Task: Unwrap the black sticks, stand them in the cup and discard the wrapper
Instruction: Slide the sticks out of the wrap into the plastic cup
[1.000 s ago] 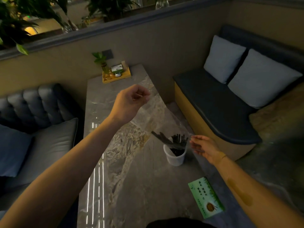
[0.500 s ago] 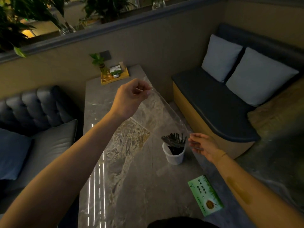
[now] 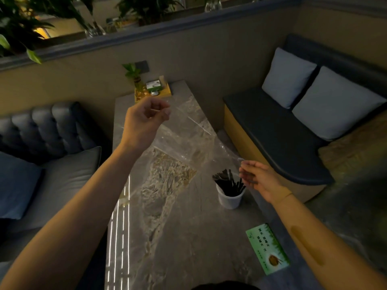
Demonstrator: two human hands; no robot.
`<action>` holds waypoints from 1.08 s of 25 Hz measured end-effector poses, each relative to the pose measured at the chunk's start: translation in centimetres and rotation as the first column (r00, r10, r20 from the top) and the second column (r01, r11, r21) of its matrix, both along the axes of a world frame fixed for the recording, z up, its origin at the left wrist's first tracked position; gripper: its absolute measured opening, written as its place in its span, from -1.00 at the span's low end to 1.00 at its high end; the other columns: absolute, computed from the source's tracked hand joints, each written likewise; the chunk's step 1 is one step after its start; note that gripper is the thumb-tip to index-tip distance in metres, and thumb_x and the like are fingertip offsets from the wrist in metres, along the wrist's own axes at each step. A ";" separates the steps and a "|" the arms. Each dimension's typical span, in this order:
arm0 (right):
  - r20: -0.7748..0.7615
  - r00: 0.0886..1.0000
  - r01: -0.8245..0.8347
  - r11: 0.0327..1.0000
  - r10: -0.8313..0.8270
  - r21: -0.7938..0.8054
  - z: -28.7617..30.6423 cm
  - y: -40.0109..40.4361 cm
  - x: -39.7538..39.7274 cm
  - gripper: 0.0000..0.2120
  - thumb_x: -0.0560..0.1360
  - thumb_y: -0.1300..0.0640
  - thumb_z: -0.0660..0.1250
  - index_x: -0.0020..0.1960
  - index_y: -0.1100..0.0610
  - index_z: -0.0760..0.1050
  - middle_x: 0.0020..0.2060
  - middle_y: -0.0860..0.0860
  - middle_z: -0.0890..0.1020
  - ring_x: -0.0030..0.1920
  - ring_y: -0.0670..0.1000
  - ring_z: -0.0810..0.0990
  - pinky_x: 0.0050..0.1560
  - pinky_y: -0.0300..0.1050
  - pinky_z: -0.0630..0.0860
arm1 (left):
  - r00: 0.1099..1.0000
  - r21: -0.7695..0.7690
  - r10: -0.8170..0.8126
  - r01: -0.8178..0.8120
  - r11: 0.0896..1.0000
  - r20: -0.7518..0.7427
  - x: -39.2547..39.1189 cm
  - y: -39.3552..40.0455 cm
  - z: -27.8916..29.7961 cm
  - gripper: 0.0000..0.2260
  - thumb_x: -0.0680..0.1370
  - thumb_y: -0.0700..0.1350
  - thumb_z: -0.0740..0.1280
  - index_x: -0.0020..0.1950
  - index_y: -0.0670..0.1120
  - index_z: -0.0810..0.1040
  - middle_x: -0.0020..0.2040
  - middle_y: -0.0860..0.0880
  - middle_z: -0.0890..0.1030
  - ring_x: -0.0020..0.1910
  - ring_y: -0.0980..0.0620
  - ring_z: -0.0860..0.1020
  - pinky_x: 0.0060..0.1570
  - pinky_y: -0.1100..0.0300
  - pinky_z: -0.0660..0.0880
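Sticks [image 3: 228, 183] stand fanned in cup [image 3: 230, 198]; clear wrapper [image 3: 188, 135] stretched between hands

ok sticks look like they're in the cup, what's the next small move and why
Probably bunch up the wrapper for discarding: the sticks already stand in the cup, and the clear sheet looks empty, stretched between the left hand and right hand.

Dim warm light, tabletop [image 3: 188, 237] glare streaks, wide-angle edges
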State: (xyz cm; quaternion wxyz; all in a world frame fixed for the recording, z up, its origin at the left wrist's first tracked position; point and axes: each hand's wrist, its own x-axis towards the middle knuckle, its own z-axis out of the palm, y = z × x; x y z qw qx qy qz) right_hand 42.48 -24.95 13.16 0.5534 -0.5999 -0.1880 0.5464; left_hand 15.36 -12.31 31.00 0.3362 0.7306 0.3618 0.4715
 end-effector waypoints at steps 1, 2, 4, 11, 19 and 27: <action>0.005 1.000 -0.009 1.000 0.009 0.018 0.6 0.2 -0.7 -0.94 0.50 0.20 0.36 -0.06 0.06 0.58 -0.31 -0.04 0.69 -0.31 -0.09 0.65 -0.18 -0.14 0.52 | 0.999 -0.007 0.029 -0.029 1.000 0.022 -1.1 0.1 -0.1 -0.90 0.50 -0.21 0.44 -0.04 -0.04 0.61 -0.22 -0.04 0.63 -0.26 0.15 0.59 -0.16 0.35 0.52; 0.009 1.000 -0.020 0.999 0.020 0.033 1.2 0.4 -1.3 -0.94 0.50 0.20 0.36 -0.05 0.07 0.58 -0.31 -0.04 0.69 -0.31 -0.08 0.65 -0.17 -0.14 0.52 | 0.997 -0.019 0.058 -0.057 0.998 0.047 -2.3 0.1 -0.2 -0.90 0.49 -0.20 0.45 -0.05 -0.03 0.62 -0.22 -0.04 0.63 -0.27 0.17 0.60 -0.17 0.36 0.52; 0.016 0.999 -0.046 0.998 0.045 0.047 2.2 0.8 -2.8 -0.95 0.50 0.20 0.36 -0.05 0.09 0.58 -0.28 -0.01 0.68 -0.26 -0.05 0.64 -0.16 -0.13 0.53 | 0.988 -0.050 0.111 -0.106 0.993 0.104 -4.9 0.2 -0.5 -0.90 0.48 -0.18 0.46 -0.08 0.02 0.63 -0.22 -0.02 0.64 -0.28 0.16 0.61 -0.18 0.35 0.52; 0.113 0.988 -0.106 0.994 0.101 0.037 3.0 2.2 -9.0 -0.93 0.47 0.12 0.41 -0.18 0.06 0.56 -0.25 0.00 0.56 -0.17 -0.04 0.53 -0.14 -0.13 0.52 | 0.902 -0.267 0.335 -0.263 0.927 0.274 -14.2 -1.7 -5.3 -0.92 0.50 -0.20 0.43 -0.07 -0.03 0.63 -0.25 -0.01 0.65 -0.32 0.15 0.59 -0.28 0.34 0.52; 0.120 0.957 -0.269 0.963 0.265 0.017 0.8 1.7 -17.3 -0.89 0.57 0.07 0.28 -0.09 0.09 0.46 -0.03 0.10 0.67 -0.03 0.06 0.63 0.08 0.06 0.48 | 0.724 -0.581 0.663 -0.462 0.670 0.188 -23.3 -8.8 -16.6 -0.87 0.51 -0.27 0.41 -0.14 -0.04 0.61 -0.40 0.09 0.65 -0.43 0.22 0.53 -0.38 0.38 0.51; 0.142 0.888 -0.401 0.888 0.437 -0.223 -8.3 -2.9 -20.6 -0.73 0.44 0.19 0.45 0.12 0.17 0.57 -0.29 0.01 0.67 -0.31 -0.06 0.63 -0.27 -0.20 0.51 | 0.611 -0.767 0.789 -0.534 0.355 -0.060 -27.5 -17.4 -26.9 -0.89 0.52 -0.24 0.42 -0.16 -0.05 0.60 -0.28 -0.05 0.62 -0.45 0.19 0.56 -0.49 0.36 0.49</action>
